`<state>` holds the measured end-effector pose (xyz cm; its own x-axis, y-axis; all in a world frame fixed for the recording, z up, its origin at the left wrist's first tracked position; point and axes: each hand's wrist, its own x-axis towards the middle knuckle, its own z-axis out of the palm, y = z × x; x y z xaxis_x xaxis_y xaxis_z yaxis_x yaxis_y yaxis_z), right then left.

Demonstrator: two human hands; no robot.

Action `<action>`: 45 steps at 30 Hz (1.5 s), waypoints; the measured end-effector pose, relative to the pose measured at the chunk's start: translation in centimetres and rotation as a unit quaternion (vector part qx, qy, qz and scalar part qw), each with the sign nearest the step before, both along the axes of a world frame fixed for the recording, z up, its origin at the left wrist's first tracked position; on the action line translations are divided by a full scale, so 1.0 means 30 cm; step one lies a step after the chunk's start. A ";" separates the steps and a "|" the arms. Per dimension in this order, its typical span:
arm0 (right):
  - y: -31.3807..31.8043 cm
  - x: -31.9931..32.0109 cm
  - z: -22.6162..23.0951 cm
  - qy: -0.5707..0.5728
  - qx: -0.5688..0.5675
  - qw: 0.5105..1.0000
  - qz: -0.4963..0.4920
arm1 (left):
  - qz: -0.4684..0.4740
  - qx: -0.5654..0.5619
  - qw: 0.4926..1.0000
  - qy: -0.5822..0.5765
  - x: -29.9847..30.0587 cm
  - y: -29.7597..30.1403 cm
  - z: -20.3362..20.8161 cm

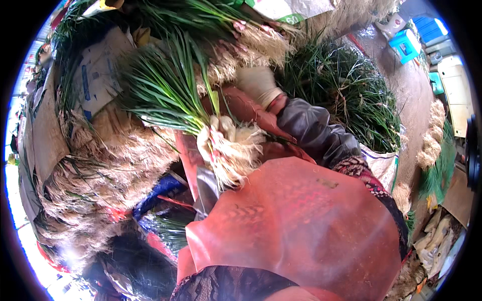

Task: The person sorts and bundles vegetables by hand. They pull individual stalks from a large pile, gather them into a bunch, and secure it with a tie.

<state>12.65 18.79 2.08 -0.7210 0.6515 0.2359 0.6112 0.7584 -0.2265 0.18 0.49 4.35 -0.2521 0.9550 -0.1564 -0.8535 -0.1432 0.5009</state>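
Observation:
My left hand (221,128), in a pale glove, is closed round a bunch of green garlic (173,98) in front of my chest. Its long green leaves fan up to the left, and its pale, shaggy roots (240,159) hang over the red apron (296,210). A grey waterproof sleeve covers that wrist. My right hand (256,84), also gloved in off-white, reaches forward beside the rooty ends of more green garlic (263,41) lying ahead. Its fingers are hidden, so I cannot see whether it grips anything.
A mass of beige roots (100,175) is heaped along my left, near cardboard sheets (103,72). On the right, a large leafy green pile (346,90) fills a white sack (384,168). Farther right are a root-ended bundle (431,135) and a blue plastic stool (405,46).

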 end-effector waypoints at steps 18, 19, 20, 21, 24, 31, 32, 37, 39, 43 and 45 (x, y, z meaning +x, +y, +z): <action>-0.362 0.031 0.490 0.310 0.025 0.946 0.089 | 0.021 0.073 0.997 0.032 0.135 0.110 0.296; -0.286 0.038 0.463 0.304 0.045 0.948 0.082 | 0.014 0.129 0.991 -0.001 0.179 0.194 0.334; -0.266 -0.019 0.458 0.313 0.048 0.940 0.124 | 0.001 0.116 0.993 -0.013 0.090 0.183 0.313; -0.239 -0.057 0.471 0.274 0.031 0.950 0.145 | -0.012 0.101 0.994 -0.027 0.006 0.166 0.293; 0.055 -0.073 0.374 0.252 0.161 0.954 -0.008 | 0.024 -0.047 0.992 0.118 -0.055 0.217 0.165; 0.395 -0.156 0.230 0.091 0.036 0.994 -0.039 | 0.028 -0.105 0.994 0.030 0.015 0.145 0.307; 0.297 -0.157 0.269 0.123 -0.126 0.983 -0.050 | 0.030 -0.106 0.994 0.005 0.013 0.113 0.323; 0.066 0.056 0.008 0.340 -0.545 0.755 0.134 | -0.026 -0.162 0.986 -0.021 0.067 0.217 0.131; -0.037 0.042 0.061 0.353 -0.698 0.619 0.072 | -0.070 -0.181 0.980 0.051 0.029 0.188 0.077; -0.010 -0.022 0.012 0.287 -0.331 0.899 0.035 | -0.075 -0.216 0.972 0.055 0.038 0.159 0.052; -0.016 -0.068 0.052 0.276 -0.042 0.958 0.060 | -0.057 -0.213 0.974 0.043 0.035 0.142 0.082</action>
<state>10.63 18.29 3.64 -0.5727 0.6051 0.5531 0.2899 0.7805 -0.5538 1.21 4.76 6.81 -0.1772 0.8308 -0.5276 -0.8039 0.1870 0.5646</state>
